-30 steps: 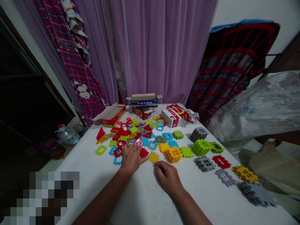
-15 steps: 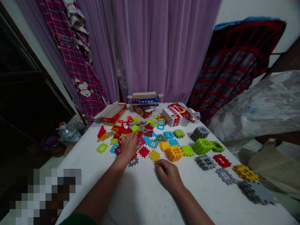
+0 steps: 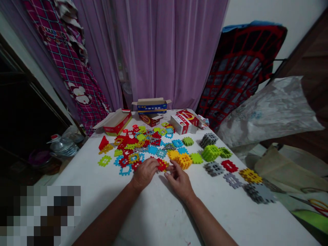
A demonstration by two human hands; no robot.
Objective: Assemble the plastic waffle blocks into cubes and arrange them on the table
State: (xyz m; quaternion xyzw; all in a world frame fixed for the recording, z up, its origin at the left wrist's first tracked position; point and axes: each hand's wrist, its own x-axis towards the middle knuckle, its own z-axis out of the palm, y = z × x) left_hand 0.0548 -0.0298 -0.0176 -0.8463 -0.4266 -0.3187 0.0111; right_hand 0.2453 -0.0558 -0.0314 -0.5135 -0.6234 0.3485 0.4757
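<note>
My left hand (image 3: 146, 173) is over the table with its fingers closed at the left edge of a red square interlocking block (image 3: 162, 164). This red piece partly covers a yellow piece (image 3: 167, 166). My right hand (image 3: 179, 180) is at the right of both, thumb and index finger apart and curved around the yellow edge; I see no firm grip. Just behind it stands a stack of orange-yellow blocks (image 3: 184, 160). Beyond my left hand spreads a loose pile of mixed blocks (image 3: 132, 140), with a blue frame piece (image 3: 125, 170) nearest its wrist.
Sorted stacks line the right side: green blocks (image 3: 210, 153), grey blocks (image 3: 214, 168), red blocks (image 3: 229, 166), yellow blocks (image 3: 250, 175) and dark grey blocks (image 3: 258, 193). Opened cartons stand at the back, including a blue box (image 3: 152, 108), a red-green box (image 3: 118, 126) and a white-red box (image 3: 179, 124).
My left hand has come back from the pile and right, bringing the red block over the yellow one. My right hand has opened its fingers beside them. The view has swung slightly right.
</note>
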